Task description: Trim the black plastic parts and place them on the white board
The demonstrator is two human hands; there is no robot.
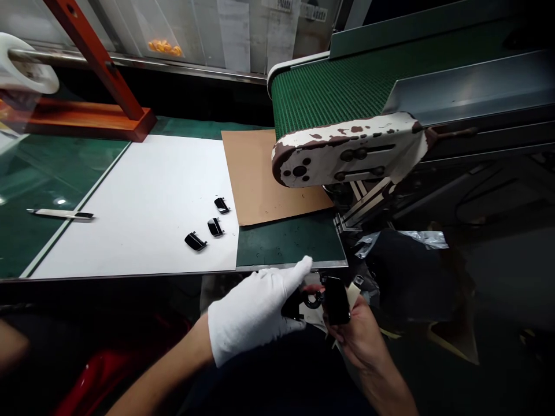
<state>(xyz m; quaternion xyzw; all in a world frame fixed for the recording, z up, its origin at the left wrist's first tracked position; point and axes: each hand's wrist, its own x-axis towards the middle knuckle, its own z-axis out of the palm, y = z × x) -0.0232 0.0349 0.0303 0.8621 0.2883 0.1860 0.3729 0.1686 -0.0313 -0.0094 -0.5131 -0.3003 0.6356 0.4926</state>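
My left hand (255, 312) wears a white glove and is closed around one end of a black plastic part (323, 300) held just below the table's front edge. My bare right hand (353, 329) grips the other, glossy black end of the same part, with a pale strip sticking out between its fingers. Three small black plastic pieces (208, 226) lie apart on the white sheet (143, 208) on the table, well ahead and to the left of both hands.
A brown cardboard sheet (260, 179) lies beside the white sheet, under the end of a green conveyor belt (333, 86) with a chipped white end plate (351, 153). A knife-like tool (60, 214) rests on the green mat at left. An orange stand (104, 75) is at the back left.
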